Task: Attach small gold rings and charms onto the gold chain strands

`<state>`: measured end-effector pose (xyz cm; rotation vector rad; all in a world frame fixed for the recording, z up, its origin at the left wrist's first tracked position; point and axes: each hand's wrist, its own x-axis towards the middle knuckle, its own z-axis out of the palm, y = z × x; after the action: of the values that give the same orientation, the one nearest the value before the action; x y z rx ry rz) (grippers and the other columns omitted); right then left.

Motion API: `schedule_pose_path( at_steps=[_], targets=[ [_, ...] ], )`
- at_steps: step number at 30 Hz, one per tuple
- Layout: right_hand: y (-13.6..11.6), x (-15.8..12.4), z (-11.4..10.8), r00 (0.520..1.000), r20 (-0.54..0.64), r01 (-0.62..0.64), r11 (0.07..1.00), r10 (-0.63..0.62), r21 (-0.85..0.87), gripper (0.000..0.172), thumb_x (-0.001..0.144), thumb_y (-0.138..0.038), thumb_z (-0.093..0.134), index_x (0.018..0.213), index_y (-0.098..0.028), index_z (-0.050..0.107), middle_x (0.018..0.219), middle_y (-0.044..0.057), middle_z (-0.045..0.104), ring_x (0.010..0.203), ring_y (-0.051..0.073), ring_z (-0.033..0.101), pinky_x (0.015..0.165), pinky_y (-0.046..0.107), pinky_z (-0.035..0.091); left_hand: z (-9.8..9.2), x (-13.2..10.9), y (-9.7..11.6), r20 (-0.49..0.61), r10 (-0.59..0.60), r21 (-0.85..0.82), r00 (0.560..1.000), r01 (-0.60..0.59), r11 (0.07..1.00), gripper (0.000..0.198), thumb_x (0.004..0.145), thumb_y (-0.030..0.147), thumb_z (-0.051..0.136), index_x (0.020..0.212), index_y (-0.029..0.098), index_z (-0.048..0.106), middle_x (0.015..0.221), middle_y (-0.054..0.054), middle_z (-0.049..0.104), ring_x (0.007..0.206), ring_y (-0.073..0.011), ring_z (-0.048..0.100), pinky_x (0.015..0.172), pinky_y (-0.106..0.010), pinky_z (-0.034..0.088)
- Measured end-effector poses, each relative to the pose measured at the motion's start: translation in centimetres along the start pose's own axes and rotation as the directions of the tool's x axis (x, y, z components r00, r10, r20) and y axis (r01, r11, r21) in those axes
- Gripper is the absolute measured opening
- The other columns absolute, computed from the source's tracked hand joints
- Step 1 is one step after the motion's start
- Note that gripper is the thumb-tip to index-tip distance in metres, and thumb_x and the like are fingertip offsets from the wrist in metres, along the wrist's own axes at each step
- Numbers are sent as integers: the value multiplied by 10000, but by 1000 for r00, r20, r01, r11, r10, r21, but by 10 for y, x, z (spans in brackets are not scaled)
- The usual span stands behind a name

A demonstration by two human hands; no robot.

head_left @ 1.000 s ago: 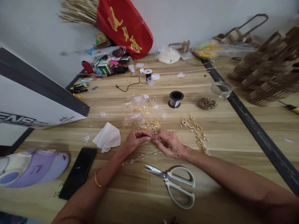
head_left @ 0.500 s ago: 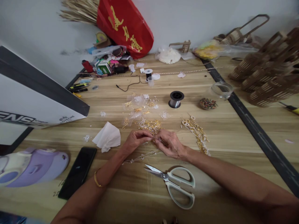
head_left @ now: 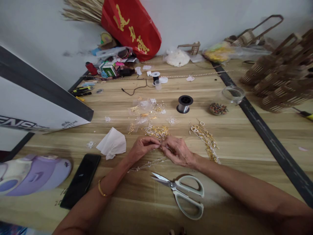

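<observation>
My left hand (head_left: 146,145) and my right hand (head_left: 178,150) meet fingertip to fingertip over the table, both closed in a pinch. What lies between the fingertips is too small to make out. A thin beaded chain (head_left: 149,164) stretches from near my left wrist to beneath my right hand, where its end is hidden. Just beyond the fingers is a loose pile of gold and silver beads (head_left: 156,130). To the right lies a bundle of gold and silver chains (head_left: 207,142). Scissors (head_left: 172,185) with pale handles rest slightly open below the hands.
A white tissue (head_left: 112,143) and a black phone (head_left: 81,181) lie left of my left arm. Farther back are small bags of beads (head_left: 144,104), a wire spool (head_left: 184,104) and a clear jar of beads (head_left: 218,108). Brown woven baskets (head_left: 281,78) crowd the far right.
Both hands keep the same pinched pose at the same spot. Only a very slight shift of the view is visible.
</observation>
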<state>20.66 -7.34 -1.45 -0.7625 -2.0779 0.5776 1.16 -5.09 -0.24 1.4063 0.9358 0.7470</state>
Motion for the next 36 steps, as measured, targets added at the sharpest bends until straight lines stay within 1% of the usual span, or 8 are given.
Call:
schedule_pose_path(
  at_steps=[6,12,17,24,30,36],
  targets=[
    [-1,1,0,1000,2,5,1000,-5,-3,84,876,-152,457,834,-169,529,684,12,527,616,119,481,601,240,398,0,0,-1,-11,4,-43,1000,-4,999,98,666,231,740,723,153,724,778,-37,692,770,-151,611,772,-260,459],
    [0,1,0,1000,12,0,1000,0,-2,72,873,-144,467,854,-162,534,704,19,536,625,119,486,604,240,397,2,1,-1,-21,8,-67,1000,-9,998,110,640,240,760,691,152,718,747,-34,684,736,-144,603,743,-258,462],
    [1,0,1,1000,4,6,1000,-6,0,72,877,-152,475,869,-162,546,708,22,546,637,124,496,612,242,405,0,1,-3,0,12,-94,1000,-11,995,93,646,223,758,700,158,720,737,-23,678,728,-130,597,733,-242,458],
    [0,1,1,1000,-15,14,1000,-14,1,75,884,-152,486,889,-163,560,726,30,574,652,125,522,616,240,418,1,2,-2,-17,22,-131,1000,-24,991,121,613,227,779,655,143,702,700,-19,664,698,-123,588,696,-234,455],
    [1,1,2,1000,-30,8,1000,-8,19,77,888,-157,497,889,-164,573,746,39,602,666,128,545,614,244,433,2,1,-2,-43,-15,-134,999,9,991,163,595,225,793,686,134,694,690,-13,672,666,-113,593,678,-229,453],
    [2,0,2,999,-52,-1,999,3,39,86,893,-166,506,893,-163,593,764,44,614,689,133,563,624,253,452,1,0,-2,-38,-14,-141,999,8,990,163,598,225,793,691,135,693,690,-10,672,665,-109,593,676,-224,450]
  ],
)
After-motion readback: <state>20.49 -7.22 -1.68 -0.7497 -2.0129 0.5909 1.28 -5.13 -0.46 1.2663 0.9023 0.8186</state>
